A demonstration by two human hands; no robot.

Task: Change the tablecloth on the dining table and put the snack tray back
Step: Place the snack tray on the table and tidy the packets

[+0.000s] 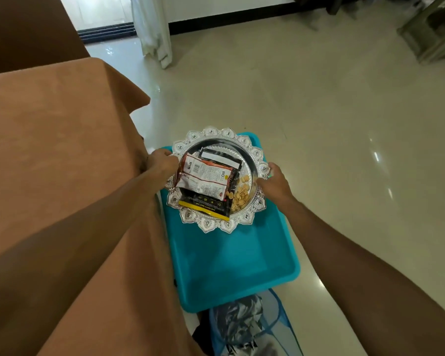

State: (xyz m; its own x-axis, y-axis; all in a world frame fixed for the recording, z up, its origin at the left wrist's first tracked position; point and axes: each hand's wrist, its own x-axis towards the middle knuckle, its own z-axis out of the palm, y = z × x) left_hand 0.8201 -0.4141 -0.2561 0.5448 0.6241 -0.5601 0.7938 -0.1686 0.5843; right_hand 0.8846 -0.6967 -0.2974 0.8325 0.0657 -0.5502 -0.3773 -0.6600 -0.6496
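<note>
Head view, leftmost: an orange-brown tablecloth [57,129] drapes the desk, its edge hanging down toward the floor [344,124]. Just past that edge, the left hand [162,163] has its fingers curled round the left rim of the silver snack tray [216,226]. The tray, with a scalloped, ornamented border, carries several snack packets [206,176] stacked on each other and a heap of small tan crackers [240,196] to their right. The right hand [274,183] grips the tray's right rim. The tray lies over the far end of a turquoise plastic tub [231,265] on the floor; whether it rests on it cannot be told. Nearer, a blue mesh hamper [244,327] holds crumpled grey cloth.
</note>
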